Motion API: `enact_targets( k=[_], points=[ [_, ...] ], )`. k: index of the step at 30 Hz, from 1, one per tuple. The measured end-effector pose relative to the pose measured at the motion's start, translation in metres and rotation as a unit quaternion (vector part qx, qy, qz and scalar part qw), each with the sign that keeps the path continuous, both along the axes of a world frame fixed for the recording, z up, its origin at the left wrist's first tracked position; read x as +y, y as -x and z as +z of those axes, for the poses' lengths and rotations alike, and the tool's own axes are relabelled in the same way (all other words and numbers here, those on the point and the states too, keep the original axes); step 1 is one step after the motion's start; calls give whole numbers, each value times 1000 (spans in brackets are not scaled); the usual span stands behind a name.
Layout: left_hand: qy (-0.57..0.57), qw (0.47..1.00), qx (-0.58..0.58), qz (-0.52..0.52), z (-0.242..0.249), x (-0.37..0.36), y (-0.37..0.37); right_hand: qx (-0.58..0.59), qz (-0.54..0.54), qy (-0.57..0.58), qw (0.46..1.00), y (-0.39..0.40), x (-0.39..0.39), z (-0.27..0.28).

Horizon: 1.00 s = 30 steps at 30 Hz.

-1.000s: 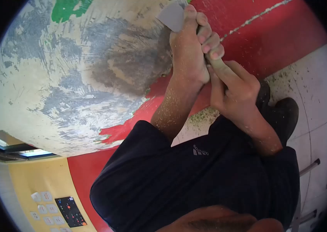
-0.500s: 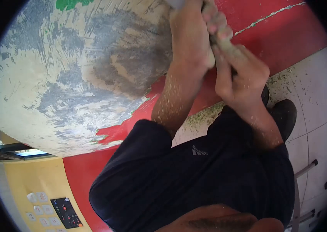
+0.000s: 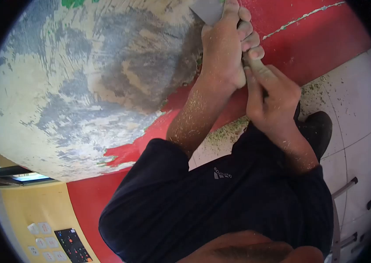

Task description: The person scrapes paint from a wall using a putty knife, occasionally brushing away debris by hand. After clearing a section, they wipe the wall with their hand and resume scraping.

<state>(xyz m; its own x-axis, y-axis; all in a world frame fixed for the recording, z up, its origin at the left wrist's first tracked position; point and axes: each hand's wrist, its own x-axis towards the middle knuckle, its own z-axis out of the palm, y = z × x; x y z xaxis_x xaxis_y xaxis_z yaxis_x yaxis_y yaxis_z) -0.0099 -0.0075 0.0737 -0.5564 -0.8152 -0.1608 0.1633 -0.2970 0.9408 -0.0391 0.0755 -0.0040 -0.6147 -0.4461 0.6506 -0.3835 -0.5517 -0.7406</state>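
Observation:
My left hand (image 3: pixel 222 50) is wrapped round the handle of a scraper, and the grey flat blade (image 3: pixel 208 10) sticks out past its knuckles at the top. The blade lies over the edge of a scraped wall patch (image 3: pixel 128 83) with grey and cream areas. Close below the left fingers, my right hand (image 3: pixel 275 94) is closed, its thumb and fingers pinching the lower end of the handle, which is mostly hidden. Pale flakes cover both forearms.
Red wall paint (image 3: pixel 308 57) borders the patch, with a pale crack running across it. Green and pale chips (image 3: pixel 227 135) lie on the tiled floor (image 3: pixel 361 96). A dark shoe (image 3: pixel 319 131) and metal legs (image 3: pixel 345 188) are at right; papers (image 3: pixel 45 242) hang on a yellow wall lower left.
Both hands have shifted slightly downward in the view with the scraper, and more of its blade shows. The left fingers are sharper now.

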Motion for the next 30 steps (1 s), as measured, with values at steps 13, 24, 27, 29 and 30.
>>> enact_targets(
  k=[13, 24, 27, 29, 30],
  points=[
    [69, 997, -4, -19, 3, 0, -5, -3, -4, -17, 1000, -3, 6, 9],
    [-31, 998, 12, -47, 12, 17, -2, -22, 39, -53, 998, 7, 11, 19],
    [-16, 1000, -4, -21, 5, 14, -1, -10, 13, -41, 999, 5, 11, 14],
    [-5, 1000, -9, -25, 2, 15, 0, -2, -5, -35, 999, 2, 9, 8],
    [0, 999, -5, -38, 1, 13, 0, 12, -16, -25, 999, 4, 7, 7]
  ],
)
